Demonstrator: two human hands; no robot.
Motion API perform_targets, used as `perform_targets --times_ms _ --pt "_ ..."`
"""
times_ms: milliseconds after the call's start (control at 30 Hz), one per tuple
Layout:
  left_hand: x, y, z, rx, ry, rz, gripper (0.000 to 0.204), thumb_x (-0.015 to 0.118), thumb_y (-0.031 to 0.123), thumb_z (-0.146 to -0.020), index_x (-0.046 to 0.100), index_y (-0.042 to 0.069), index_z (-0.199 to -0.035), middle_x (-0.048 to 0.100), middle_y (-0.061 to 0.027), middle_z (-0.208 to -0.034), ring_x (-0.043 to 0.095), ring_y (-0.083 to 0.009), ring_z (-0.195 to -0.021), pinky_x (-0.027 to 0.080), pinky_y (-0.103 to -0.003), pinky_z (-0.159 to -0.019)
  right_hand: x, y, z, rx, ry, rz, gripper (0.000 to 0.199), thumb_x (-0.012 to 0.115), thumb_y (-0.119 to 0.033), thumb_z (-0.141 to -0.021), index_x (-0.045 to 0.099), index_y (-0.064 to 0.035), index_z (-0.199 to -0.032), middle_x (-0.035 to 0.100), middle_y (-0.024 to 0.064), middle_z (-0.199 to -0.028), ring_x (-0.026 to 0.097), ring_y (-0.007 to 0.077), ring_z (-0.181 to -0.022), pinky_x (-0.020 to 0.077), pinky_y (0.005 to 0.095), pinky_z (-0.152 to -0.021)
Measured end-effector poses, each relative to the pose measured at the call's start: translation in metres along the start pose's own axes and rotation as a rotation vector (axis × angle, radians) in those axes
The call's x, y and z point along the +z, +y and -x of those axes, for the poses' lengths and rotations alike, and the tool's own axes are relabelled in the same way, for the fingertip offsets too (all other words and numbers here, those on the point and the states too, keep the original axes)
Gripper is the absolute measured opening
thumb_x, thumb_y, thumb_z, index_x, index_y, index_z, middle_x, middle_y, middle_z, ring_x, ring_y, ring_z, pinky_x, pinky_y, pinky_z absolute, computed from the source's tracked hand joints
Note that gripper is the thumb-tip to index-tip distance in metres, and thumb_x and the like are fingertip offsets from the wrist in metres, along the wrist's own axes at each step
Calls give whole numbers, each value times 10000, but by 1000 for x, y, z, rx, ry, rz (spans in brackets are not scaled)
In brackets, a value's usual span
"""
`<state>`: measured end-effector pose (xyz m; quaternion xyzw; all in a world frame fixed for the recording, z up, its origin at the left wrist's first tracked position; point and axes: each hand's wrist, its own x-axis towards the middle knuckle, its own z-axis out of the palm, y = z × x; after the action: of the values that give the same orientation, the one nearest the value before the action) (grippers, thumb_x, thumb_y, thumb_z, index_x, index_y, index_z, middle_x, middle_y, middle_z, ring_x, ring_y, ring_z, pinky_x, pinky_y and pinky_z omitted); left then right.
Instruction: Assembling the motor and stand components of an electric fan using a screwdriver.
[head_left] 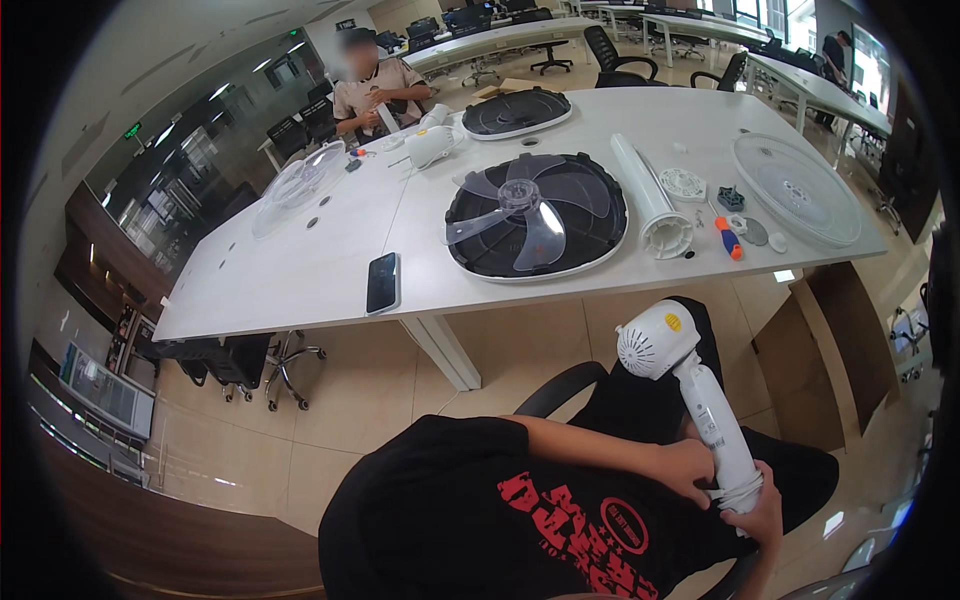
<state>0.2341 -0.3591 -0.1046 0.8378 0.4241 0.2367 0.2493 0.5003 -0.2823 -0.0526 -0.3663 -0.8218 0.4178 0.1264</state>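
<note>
Now we hold the white fan motor unit (690,385) over our lap, away from the table (320,270) and below its near edge. The round motor head points up toward the table, and the long white stem goes down to our hands. Our left hand (688,468) is wrapped around the lower part of the stem, fingers closed on it. Our right hand (762,515) grips the very bottom end of the stem, just beside the left one, also closed on it.

On the table, near the middle of the near edge, lies a black fan guard (537,215) with a clear blade wheel (515,205) resting inside it. To its right a white tube (648,195) lies with one end toward the near edge. Beside the tube we see an orange and blue screwdriver (728,238) and some small round parts. A clear round guard (797,188) sits near the right corner of the table. A dark phone (383,282) lies flat close to the near edge, on the left side.

At the far edge a second black guard (516,112) lies flat, and another person (375,88) sits there, with another clear guard (298,182) near the far left corner.
</note>
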Motion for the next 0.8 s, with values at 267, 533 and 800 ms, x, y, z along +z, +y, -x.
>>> perform_targets --times_ms 267,533,800 --pt "7 -46 23 -614 130 806 675 657 624 -960 719 20 -1255 742 -146 -1149 686 -230 -1093 516 -336 -968 7 5 9 -47 68 118 1121 916 -307 -476 451 -29 -1457 690 249 -1157 694 408 -1090 542 462 -959" --pt "-11 -90 -10 -745 886 1848 543 841 507 -858 624 158 -1212 673 -25 -1114 646 -221 -1055 505 -468 -993 23 -31 28 -56 138 366 1162 920 -349 -469 446 -40 -1485 607 232 -1294 591 430 -1201 462 503 -1036" --pt "-20 -51 6 -705 989 2045 321 841 244 -881 606 127 -1065 659 -50 -965 661 -222 -953 569 -450 -927 21 -87 61 -67 207 500 1136 968 -367 -479 496 -40 -1460 567 178 -1283 543 396 -1183 429 502 -1019"
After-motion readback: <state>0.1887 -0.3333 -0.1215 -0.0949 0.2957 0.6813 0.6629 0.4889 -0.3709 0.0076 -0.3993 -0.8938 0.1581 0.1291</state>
